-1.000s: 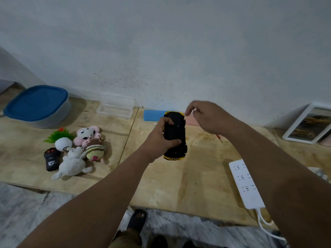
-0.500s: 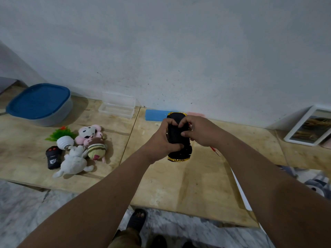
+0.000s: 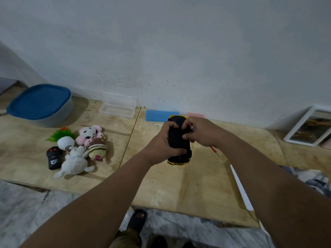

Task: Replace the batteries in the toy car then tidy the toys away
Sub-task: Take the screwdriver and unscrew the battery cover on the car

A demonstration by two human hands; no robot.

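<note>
Black underside of the toy car (image 3: pixel 179 140) faces up, held over the plywood table (image 3: pixel 179 185) at center. Left hand (image 3: pixel 161 145) is wrapped round it; right hand (image 3: pixel 200 132) pinches its top edge with a red screwdriver (image 3: pixel 215 151) tucked in. Plush toys (image 3: pixel 84 149) and the remote (image 3: pixel 53 157) sit at 9 o'clock.

From my feed the light is dim, cool and diffuse. The round blue-lidded grey plastic tub (image 3: pixel 40 104) at ten o'clock casts a soft shadow rightward on the pale plywood board (image 3: pixel 197 185). Edges bow with wide-angle distortion; four o'clock is smeared.
</note>
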